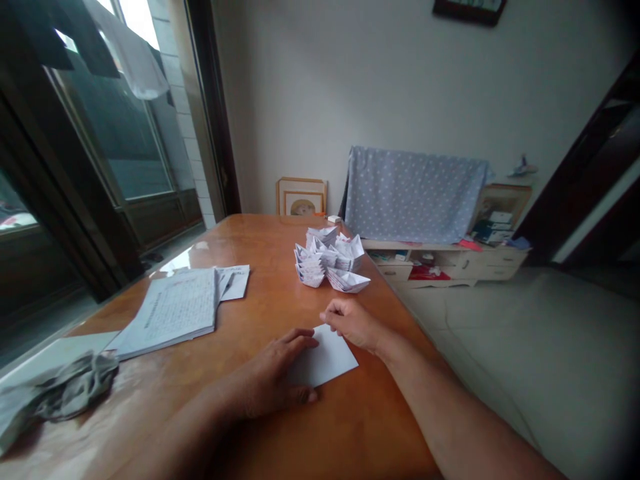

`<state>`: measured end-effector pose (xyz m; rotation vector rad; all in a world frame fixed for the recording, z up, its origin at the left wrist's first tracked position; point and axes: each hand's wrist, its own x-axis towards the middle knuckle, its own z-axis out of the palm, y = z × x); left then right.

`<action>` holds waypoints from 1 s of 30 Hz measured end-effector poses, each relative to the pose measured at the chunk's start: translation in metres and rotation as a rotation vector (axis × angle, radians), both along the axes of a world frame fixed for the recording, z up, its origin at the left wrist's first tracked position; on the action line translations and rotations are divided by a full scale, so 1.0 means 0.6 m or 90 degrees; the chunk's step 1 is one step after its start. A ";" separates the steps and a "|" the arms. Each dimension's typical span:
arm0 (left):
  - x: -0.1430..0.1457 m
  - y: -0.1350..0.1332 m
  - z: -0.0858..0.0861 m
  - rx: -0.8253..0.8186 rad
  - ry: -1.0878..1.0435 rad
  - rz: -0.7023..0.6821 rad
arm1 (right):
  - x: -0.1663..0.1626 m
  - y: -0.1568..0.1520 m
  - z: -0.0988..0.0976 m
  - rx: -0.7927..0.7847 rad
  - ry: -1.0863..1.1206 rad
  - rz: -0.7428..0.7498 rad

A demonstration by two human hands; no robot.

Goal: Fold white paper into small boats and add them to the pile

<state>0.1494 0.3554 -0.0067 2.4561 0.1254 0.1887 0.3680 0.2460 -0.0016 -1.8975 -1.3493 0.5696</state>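
Observation:
A white sheet of paper (pixel 327 357), which looks folded, lies on the wooden table in front of me. My left hand (pixel 280 370) rests on its left side, with fingers and thumb spread across the paper and the tabletop. At the far corner of the sheet my right hand (pixel 347 320) is closed, its thumb and curled fingers pressed together at the paper's edge. Part of that corner is hidden by the fingers. Just beyond my right hand stand several folded paper boats (pixel 330 257), nested in stacks.
On the left of the table (pixel 255 240) lie a stack of written papers (pixel 177 307) and a crumpled grey cloth (pixel 75 390). A small white box (pixel 334 219) sits at the far edge. Beyond the right edge is a low white cabinet (pixel 450 263), with a dotted grey cloth (pixel 415 193) above it.

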 end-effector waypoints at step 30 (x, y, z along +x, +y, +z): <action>0.015 0.015 -0.022 0.140 -0.084 0.083 | 0.016 -0.029 -0.025 -0.063 0.096 -0.082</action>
